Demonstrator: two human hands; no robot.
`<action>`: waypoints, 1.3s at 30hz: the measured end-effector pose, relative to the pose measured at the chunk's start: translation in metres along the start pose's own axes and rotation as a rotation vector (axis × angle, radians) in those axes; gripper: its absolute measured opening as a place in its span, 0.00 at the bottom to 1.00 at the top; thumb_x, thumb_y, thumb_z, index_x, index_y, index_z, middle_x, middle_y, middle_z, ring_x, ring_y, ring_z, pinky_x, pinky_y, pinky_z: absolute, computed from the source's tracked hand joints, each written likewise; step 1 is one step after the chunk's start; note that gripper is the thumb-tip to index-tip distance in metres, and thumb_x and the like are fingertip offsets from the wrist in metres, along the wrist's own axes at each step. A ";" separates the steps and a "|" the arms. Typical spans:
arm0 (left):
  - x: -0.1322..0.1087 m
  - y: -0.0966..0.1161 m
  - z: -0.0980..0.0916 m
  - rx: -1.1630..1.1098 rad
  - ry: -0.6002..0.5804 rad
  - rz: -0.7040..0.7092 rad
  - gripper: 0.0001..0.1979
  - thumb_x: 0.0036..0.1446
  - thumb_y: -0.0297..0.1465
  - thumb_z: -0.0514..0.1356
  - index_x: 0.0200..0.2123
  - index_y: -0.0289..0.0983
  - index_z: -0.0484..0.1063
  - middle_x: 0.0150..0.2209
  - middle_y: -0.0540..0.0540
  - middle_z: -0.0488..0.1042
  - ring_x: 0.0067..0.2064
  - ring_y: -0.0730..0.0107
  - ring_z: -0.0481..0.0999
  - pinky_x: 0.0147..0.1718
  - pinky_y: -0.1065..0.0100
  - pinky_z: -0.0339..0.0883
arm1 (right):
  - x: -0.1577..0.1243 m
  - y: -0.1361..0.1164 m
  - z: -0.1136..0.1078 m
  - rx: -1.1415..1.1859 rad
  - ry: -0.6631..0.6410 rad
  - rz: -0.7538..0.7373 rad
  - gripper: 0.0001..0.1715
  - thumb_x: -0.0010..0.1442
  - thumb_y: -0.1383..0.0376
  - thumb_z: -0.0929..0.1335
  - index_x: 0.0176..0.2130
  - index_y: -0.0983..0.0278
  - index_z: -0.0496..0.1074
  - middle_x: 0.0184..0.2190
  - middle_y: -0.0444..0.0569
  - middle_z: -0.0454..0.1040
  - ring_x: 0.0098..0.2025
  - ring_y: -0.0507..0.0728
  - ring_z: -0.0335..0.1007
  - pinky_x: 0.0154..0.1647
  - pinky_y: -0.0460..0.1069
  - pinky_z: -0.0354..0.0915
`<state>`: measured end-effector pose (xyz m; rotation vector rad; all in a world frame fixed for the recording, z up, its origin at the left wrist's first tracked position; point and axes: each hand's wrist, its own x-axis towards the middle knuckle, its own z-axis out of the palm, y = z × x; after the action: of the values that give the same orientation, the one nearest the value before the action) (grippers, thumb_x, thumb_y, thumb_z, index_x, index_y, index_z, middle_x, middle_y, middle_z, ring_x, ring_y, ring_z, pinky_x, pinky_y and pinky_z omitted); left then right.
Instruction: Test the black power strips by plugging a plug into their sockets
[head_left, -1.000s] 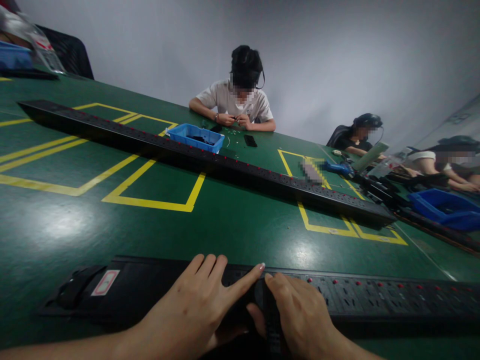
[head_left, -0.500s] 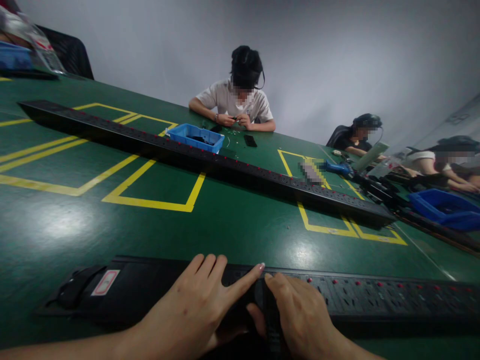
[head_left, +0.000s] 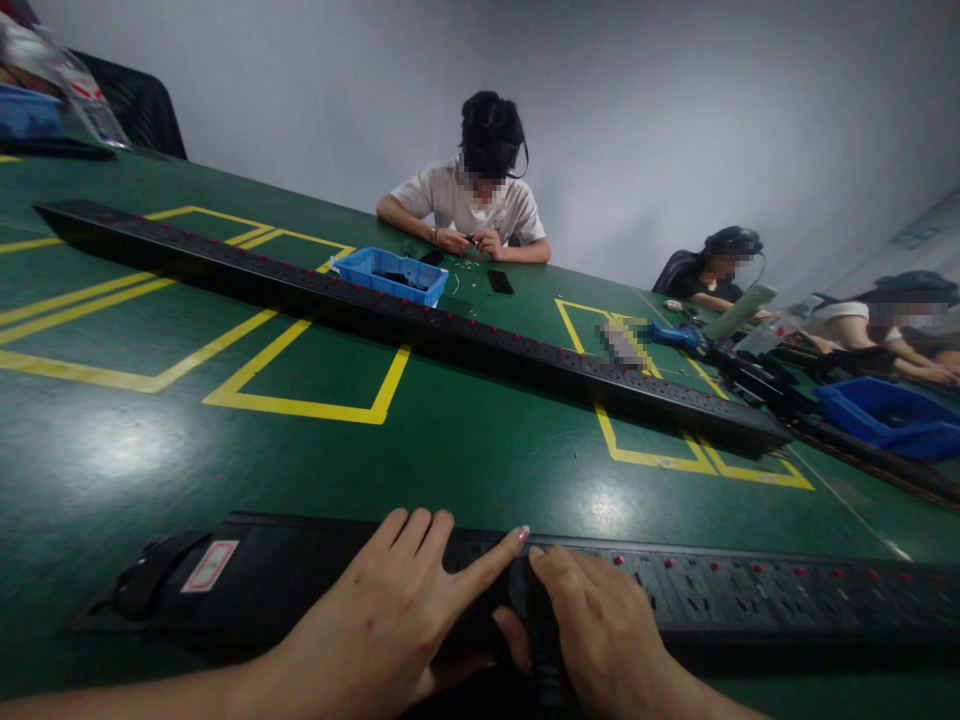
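Observation:
A long black strip [head_left: 750,600] with a row of red dots lies across the front of the green table, a red-framed white label [head_left: 211,566] near its left end. My left hand [head_left: 409,590] rests over the strip, fingers apart, the index finger stretched to the right along the far edge. Close beside that fingertip, my right hand [head_left: 607,620] is closed round a dark upright object [head_left: 541,640], whose lower part is dark and hard to make out. The left thumb shows just left of that object.
A second long black strip [head_left: 450,335] lies diagonally farther back. Behind it stand a light blue tray [head_left: 390,275] and a small black part [head_left: 501,282]. A person [head_left: 480,200] sits opposite. At right are a blue bin [head_left: 892,415] and more people.

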<state>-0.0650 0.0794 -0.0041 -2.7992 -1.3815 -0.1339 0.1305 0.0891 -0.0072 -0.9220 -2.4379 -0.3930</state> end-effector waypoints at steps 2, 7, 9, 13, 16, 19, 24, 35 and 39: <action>0.001 0.001 -0.003 0.001 -0.022 0.001 0.41 0.54 0.38 0.56 0.62 0.46 0.31 0.41 0.37 0.68 0.42 0.52 0.68 0.40 0.54 0.61 | 0.000 0.000 0.000 -0.008 0.004 -0.001 0.15 0.62 0.63 0.56 0.38 0.71 0.65 0.26 0.52 0.73 0.26 0.53 0.69 0.25 0.47 0.64; 0.000 0.002 -0.009 0.003 -0.035 0.001 0.39 0.55 0.38 0.55 0.62 0.46 0.33 0.41 0.37 0.69 0.42 0.52 0.68 0.40 0.54 0.61 | -0.004 0.000 0.002 -0.027 0.003 0.001 0.15 0.61 0.63 0.57 0.37 0.71 0.65 0.26 0.52 0.73 0.26 0.54 0.68 0.25 0.48 0.64; 0.000 0.002 -0.009 -0.002 -0.037 -0.006 0.39 0.55 0.37 0.55 0.62 0.46 0.33 0.41 0.37 0.69 0.42 0.53 0.68 0.39 0.54 0.62 | -0.006 0.000 0.003 -0.026 0.003 -0.003 0.14 0.60 0.62 0.58 0.38 0.71 0.65 0.27 0.52 0.72 0.26 0.54 0.68 0.25 0.48 0.64; 0.001 0.001 -0.008 0.002 -0.035 0.003 0.39 0.55 0.37 0.55 0.62 0.45 0.32 0.41 0.37 0.69 0.42 0.52 0.68 0.39 0.54 0.62 | -0.006 0.000 0.003 -0.026 0.009 0.001 0.14 0.60 0.63 0.58 0.39 0.70 0.65 0.27 0.52 0.72 0.27 0.54 0.69 0.27 0.48 0.64; 0.001 0.001 -0.007 0.004 -0.043 0.006 0.39 0.55 0.37 0.55 0.62 0.46 0.32 0.41 0.37 0.69 0.42 0.52 0.68 0.39 0.54 0.61 | -0.005 0.000 0.003 -0.023 0.008 0.005 0.14 0.60 0.62 0.58 0.39 0.71 0.65 0.27 0.52 0.72 0.26 0.54 0.69 0.27 0.48 0.64; -0.001 0.001 -0.005 0.012 -0.022 0.002 0.41 0.53 0.38 0.57 0.62 0.46 0.32 0.42 0.38 0.68 0.42 0.53 0.68 0.40 0.55 0.60 | -0.005 0.000 0.004 -0.026 0.002 0.012 0.14 0.60 0.62 0.59 0.40 0.71 0.65 0.27 0.52 0.73 0.27 0.54 0.69 0.27 0.48 0.64; -0.001 0.001 0.000 0.000 0.019 0.004 0.41 0.53 0.38 0.57 0.62 0.46 0.32 0.42 0.38 0.68 0.41 0.54 0.68 0.39 0.55 0.60 | -0.006 0.000 0.004 -0.020 0.003 0.013 0.14 0.59 0.63 0.59 0.38 0.71 0.65 0.27 0.52 0.72 0.26 0.54 0.69 0.26 0.48 0.64; -0.001 0.001 0.001 0.000 0.025 0.004 0.40 0.54 0.39 0.56 0.62 0.46 0.33 0.41 0.38 0.68 0.42 0.52 0.68 0.40 0.54 0.60 | -0.002 0.000 0.001 -0.012 -0.002 0.018 0.16 0.61 0.62 0.57 0.37 0.71 0.66 0.26 0.52 0.72 0.26 0.53 0.69 0.26 0.47 0.65; 0.000 0.001 0.000 0.002 0.021 0.012 0.40 0.54 0.39 0.55 0.62 0.45 0.33 0.40 0.37 0.69 0.41 0.52 0.69 0.38 0.54 0.60 | -0.002 0.000 0.001 -0.016 0.008 0.015 0.15 0.61 0.63 0.57 0.38 0.71 0.66 0.26 0.52 0.72 0.26 0.53 0.68 0.25 0.47 0.64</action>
<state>-0.0644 0.0788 -0.0044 -2.7958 -1.3595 -0.1608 0.1314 0.0884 -0.0093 -0.9437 -2.4227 -0.4111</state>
